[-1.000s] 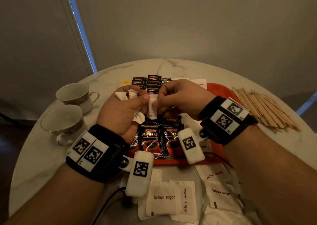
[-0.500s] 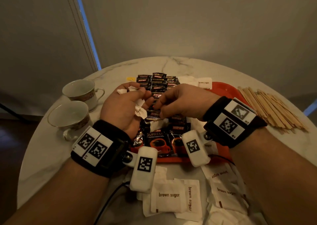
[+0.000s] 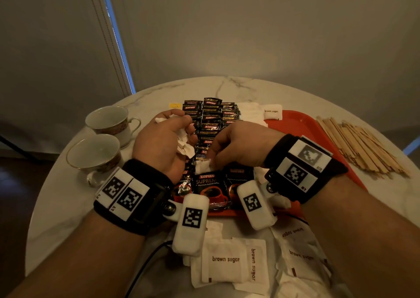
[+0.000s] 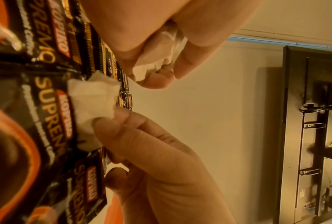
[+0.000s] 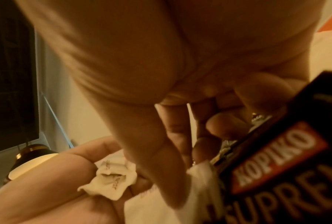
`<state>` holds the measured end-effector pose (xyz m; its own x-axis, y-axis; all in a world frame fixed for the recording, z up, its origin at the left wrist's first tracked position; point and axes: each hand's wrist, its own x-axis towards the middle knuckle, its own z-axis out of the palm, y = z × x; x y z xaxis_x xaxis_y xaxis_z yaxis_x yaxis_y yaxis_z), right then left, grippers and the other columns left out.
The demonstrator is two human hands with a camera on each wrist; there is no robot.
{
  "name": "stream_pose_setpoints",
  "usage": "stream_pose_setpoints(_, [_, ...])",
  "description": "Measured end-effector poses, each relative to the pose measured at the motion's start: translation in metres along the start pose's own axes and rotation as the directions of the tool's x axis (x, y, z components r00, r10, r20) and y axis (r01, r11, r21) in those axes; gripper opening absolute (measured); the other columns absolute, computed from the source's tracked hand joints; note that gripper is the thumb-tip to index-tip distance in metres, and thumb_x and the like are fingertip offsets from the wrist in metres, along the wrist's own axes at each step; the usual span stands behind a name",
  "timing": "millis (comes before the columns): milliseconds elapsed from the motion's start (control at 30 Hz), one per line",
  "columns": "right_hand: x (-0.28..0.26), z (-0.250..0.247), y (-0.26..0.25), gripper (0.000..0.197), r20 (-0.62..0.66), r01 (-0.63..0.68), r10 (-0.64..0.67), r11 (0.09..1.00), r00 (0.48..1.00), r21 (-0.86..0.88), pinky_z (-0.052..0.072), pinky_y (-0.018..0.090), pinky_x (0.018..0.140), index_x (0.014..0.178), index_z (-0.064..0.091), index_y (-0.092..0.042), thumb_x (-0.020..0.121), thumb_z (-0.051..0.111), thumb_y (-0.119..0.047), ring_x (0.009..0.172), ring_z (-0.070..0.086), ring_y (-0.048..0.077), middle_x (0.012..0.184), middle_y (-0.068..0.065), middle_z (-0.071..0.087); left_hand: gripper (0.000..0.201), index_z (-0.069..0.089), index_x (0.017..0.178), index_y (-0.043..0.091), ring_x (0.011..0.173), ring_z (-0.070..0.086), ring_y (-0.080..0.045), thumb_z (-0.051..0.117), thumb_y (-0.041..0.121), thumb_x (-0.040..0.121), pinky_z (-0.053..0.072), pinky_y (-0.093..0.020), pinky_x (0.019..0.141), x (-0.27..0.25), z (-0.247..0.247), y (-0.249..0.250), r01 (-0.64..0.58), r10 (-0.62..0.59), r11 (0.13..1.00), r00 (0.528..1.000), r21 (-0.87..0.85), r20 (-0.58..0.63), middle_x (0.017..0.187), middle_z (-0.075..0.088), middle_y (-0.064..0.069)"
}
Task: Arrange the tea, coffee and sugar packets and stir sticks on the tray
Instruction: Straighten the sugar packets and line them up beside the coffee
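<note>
My left hand [image 3: 181, 129] hovers over the left side of the orange tray [image 3: 295, 124] and grips a bunch of small white sugar packets [image 3: 184, 146], also seen in its wrist view [image 4: 157, 57]. My right hand [image 3: 211, 159] pinches a single white sugar packet [image 3: 203, 164] between thumb and fingers. It holds that packet low against the black Kopiko coffee packets [image 3: 210, 127], which lie in overlapping rows down the tray. The left wrist view shows this packet [image 4: 92, 103] touching a coffee packet. The wooden stir sticks [image 3: 359, 147] lie on the table right of the tray.
Two empty teacups [image 3: 109, 120] [image 3: 93, 152] stand at the table's left. Loose brown sugar packets [image 3: 227, 261] lie on the marble table [image 3: 56, 206] in front of the tray. One more sugar packet [image 3: 271, 111] sits at the tray's far edge, and a yellow-labelled packet [image 3: 175, 105] lies behind the coffee.
My right hand drew one sugar packet away from the bunch in my left hand and brought it down and nearer, onto the coffee packets. The left hand stayed put.
</note>
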<state>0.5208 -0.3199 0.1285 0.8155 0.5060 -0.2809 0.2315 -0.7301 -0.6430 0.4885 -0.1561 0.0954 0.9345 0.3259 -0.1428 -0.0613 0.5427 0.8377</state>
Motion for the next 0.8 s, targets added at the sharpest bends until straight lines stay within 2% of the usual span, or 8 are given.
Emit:
stream_pose_setpoints(100, [-0.001, -0.005, 0.001, 0.006, -0.146, 0.049, -0.034, 0.994, 0.989, 0.099, 0.049, 0.027, 0.073, 0.090, 0.078, -0.028, 0.085, 0.081, -0.030, 0.087, 0.065, 0.008, 0.089, -0.008, 0.074, 0.022, 0.060, 0.086, 0.015, 0.058, 0.058, -0.012, 0.058, -0.005, 0.094, 0.047, -0.024, 0.048, 0.002, -0.001, 0.001, 0.001, -0.001, 1.000, 1.000, -0.004, 0.002, 0.077, 0.061, -0.005])
stream_pose_setpoints(200, [0.000, -0.012, 0.003, 0.007, -0.288, 0.131, -0.041, 0.945, 0.957, 0.301, 0.059, 0.037, 0.074, 0.092, 0.075, -0.022, 0.087, 0.079, -0.025, 0.081, 0.068, 0.016, 0.090, 0.001, 0.076, 0.017, 0.060, 0.085, 0.015, 0.057, 0.053, -0.011, 0.070, 0.003, 0.091, 0.042, -0.023, 0.046, 0.000, -0.001, 0.001, -0.018, 0.018, 1.000, 0.999, 0.007, 0.028, 0.074, 0.060, -0.003])
stream_pose_setpoints(333, [0.000, -0.013, 0.002, 0.014, -0.268, 0.200, -0.073, 0.850, 0.961, 0.487, 0.062, 0.034, 0.069, 0.104, 0.067, -0.010, 0.093, 0.073, -0.018, 0.081, 0.074, 0.024, 0.089, 0.008, 0.078, 0.028, 0.064, 0.090, 0.013, 0.058, 0.048, -0.008, 0.083, 0.023, 0.072, 0.038, -0.020, 0.047, -0.008, 0.002, 0.000, -0.006, -0.004, 0.997, 0.991, 0.079, 0.131, 0.072, 0.064, 0.002])
stream_pose_setpoints(467, [-0.003, -0.012, 0.000, 0.022, -0.321, 0.295, -0.161, 0.854, 0.933, 0.428, 0.058, 0.029, 0.063, 0.102, 0.067, -0.011, 0.087, 0.080, -0.019, 0.075, 0.070, 0.020, 0.092, 0.016, 0.074, 0.039, 0.064, 0.103, 0.007, 0.059, 0.048, -0.008, 0.082, 0.015, 0.070, 0.036, -0.019, 0.045, -0.011, 0.003, -0.004, 0.004, -0.030, 0.990, 0.982, 0.141, 0.185, 0.082, 0.063, -0.005])
stream_pose_setpoints(533, [-0.002, -0.014, 0.001, 0.027, -0.355, 0.321, -0.166, 0.838, 0.920, 0.440, 0.058, 0.030, 0.063, 0.104, 0.067, -0.012, 0.082, 0.084, -0.011, 0.072, 0.068, 0.016, 0.093, 0.013, 0.073, 0.030, 0.066, 0.099, 0.007, 0.058, 0.046, -0.009, 0.079, 0.013, 0.072, 0.035, -0.019, 0.045, -0.011, 0.003, -0.003, 0.009, -0.036, 0.989, 0.983, 0.144, 0.183, 0.088, 0.063, -0.010])
stream_pose_setpoints(633, [-0.001, -0.017, 0.001, 0.041, -0.341, 0.356, -0.168, 0.699, 0.925, 0.620, 0.060, 0.035, 0.068, 0.112, 0.065, -0.012, 0.079, 0.079, 0.008, 0.080, 0.071, 0.023, 0.096, 0.010, 0.072, 0.012, 0.064, 0.088, 0.010, 0.056, 0.043, -0.009, 0.073, 0.004, 0.085, 0.031, -0.019, 0.044, -0.011, 0.002, -0.003, 0.016, -0.051, 0.984, 0.979, 0.180, 0.195, 0.075, 0.063, -0.004])
stream_pose_setpoints(700, [0.000, -0.018, 0.002, 0.044, -0.340, 0.371, -0.171, 0.604, 0.925, 0.705, 0.057, 0.035, 0.066, 0.113, 0.065, -0.011, 0.079, 0.074, 0.015, 0.079, 0.070, 0.026, 0.089, 0.008, 0.070, 0.013, 0.062, 0.087, 0.011, 0.054, 0.043, -0.010, 0.069, 0.000, 0.089, 0.031, -0.020, 0.044, -0.010, 0.002, -0.004, 0.038, -0.080, 0.978, 0.976, 0.203, 0.203, 0.071, 0.061, -0.002])
stream_pose_setpoints(800, [-0.001, -0.017, 0.002, 0.040, -0.363, 0.387, -0.170, 0.611, 0.916, 0.691, 0.059, 0.031, 0.060, 0.111, 0.065, -0.009, 0.079, 0.074, 0.014, 0.074, 0.071, 0.025, 0.086, 0.010, 0.071, 0.013, 0.063, 0.091, 0.011, 0.054, 0.044, -0.010, 0.067, -0.001, 0.089, 0.031, -0.020, 0.043, -0.011, 0.003, -0.005, 0.037, -0.087, 0.973, 0.972, 0.227, 0.216, 0.078, 0.059, -0.007])
